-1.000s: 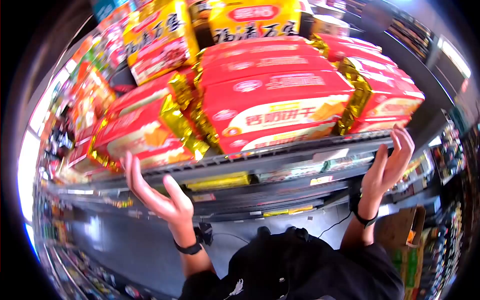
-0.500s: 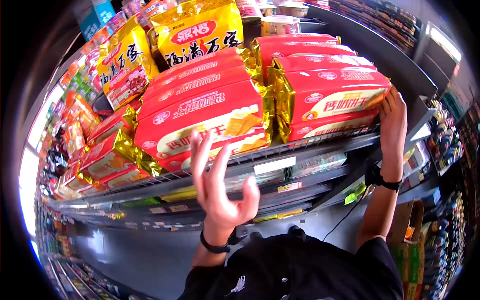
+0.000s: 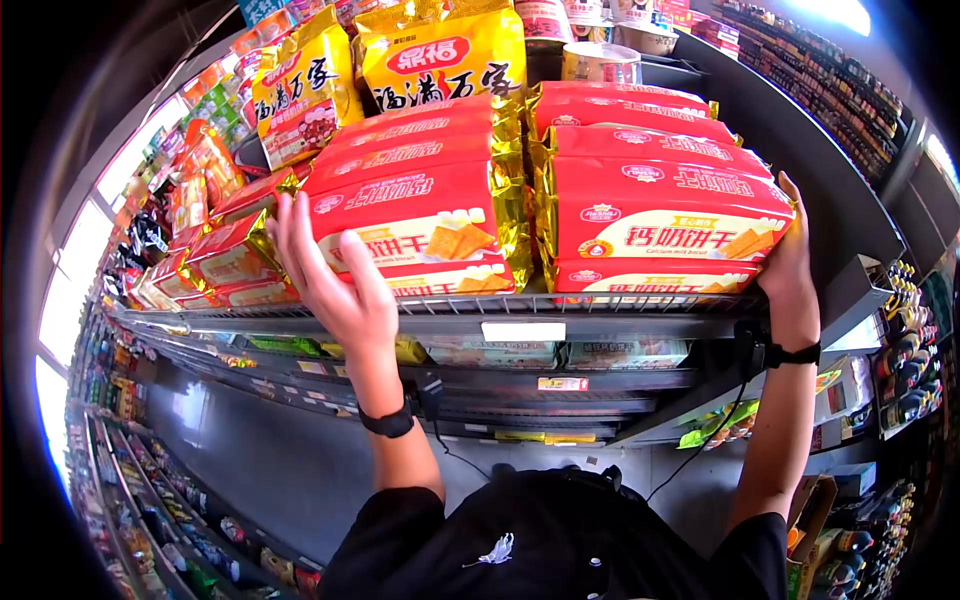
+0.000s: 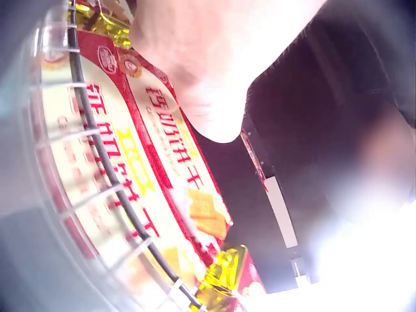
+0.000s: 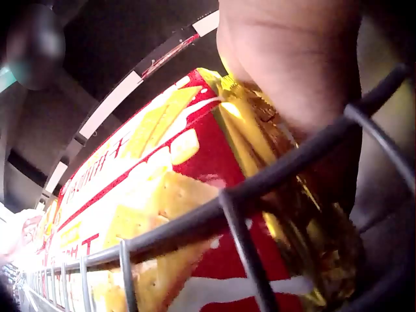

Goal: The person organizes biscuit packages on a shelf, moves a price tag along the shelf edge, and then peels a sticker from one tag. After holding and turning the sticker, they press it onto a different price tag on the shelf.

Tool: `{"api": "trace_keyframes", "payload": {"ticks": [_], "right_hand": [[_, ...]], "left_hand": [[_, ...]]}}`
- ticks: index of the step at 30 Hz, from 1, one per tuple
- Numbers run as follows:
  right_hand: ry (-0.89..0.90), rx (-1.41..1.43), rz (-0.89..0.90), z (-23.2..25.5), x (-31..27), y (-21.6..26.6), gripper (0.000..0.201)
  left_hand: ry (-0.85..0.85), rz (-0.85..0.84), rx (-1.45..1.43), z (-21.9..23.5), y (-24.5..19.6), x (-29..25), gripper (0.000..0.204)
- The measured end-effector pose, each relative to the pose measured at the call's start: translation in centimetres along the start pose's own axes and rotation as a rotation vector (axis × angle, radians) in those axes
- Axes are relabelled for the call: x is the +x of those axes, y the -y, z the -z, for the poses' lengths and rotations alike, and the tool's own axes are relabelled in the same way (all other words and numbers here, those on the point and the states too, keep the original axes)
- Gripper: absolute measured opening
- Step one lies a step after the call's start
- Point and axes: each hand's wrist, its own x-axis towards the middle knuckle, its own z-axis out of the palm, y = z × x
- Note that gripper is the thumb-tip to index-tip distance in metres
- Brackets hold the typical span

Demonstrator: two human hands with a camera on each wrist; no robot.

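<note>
Red biscuit packs with gold crimped ends lie stacked in rows on a shelf. At the outer end of the right-hand stack [image 3: 668,210], my right hand [image 3: 790,262] touches the packs, its fingers reaching along their side. The right wrist view shows this hand [image 5: 292,58] against the gold wrapper end [image 5: 250,140], behind the wire rail. My left hand [image 3: 340,300] is at the left end of the middle stack [image 3: 405,215], fingers extended and thumb apart. In the left wrist view, the left hand [image 4: 201,65] overlaps the upper biscuit pack [image 4: 169,130].
A low wire rail [image 3: 640,303] runs along the shelf's front edge. Yellow bags [image 3: 440,60] and tubs [image 3: 600,62] stand behind the packs. More biscuit packs [image 3: 235,255] lie at the left. Lower shelves [image 3: 520,385] hold other goods, and a dark side panel [image 3: 815,160] rises at the right.
My right hand has come from in front of the shelf to the right stack's outer end. My left hand swung right, then back left to the middle stack. The head view has shifted.
</note>
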Motion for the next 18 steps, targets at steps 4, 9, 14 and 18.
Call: {"api": "trace_keyframes", "payload": {"ticks": [4,9,14,18], "right_hand": [[0.02,-0.074,0.204,0.9,1.2,-1.8,0.045],[0.08,-0.039,0.219,2.7,2.4,-2.7,0.046],[0.0,-0.071,0.218,2.2,2.0,-3.5,0.053],[0.062,-0.082,0.291,1.5,1.8,-4.2,0.048]], "left_hand": [[-0.117,0.018,0.093,0.5,3.2,0.3,0.058],[-0.11,0.062,0.138,2.1,7.3,0.6,0.056],[-0.018,-0.016,0.111,1.7,8.5,0.6,0.055],[-0.017,0.03,0.055,1.4,8.7,0.6,0.055]]}}
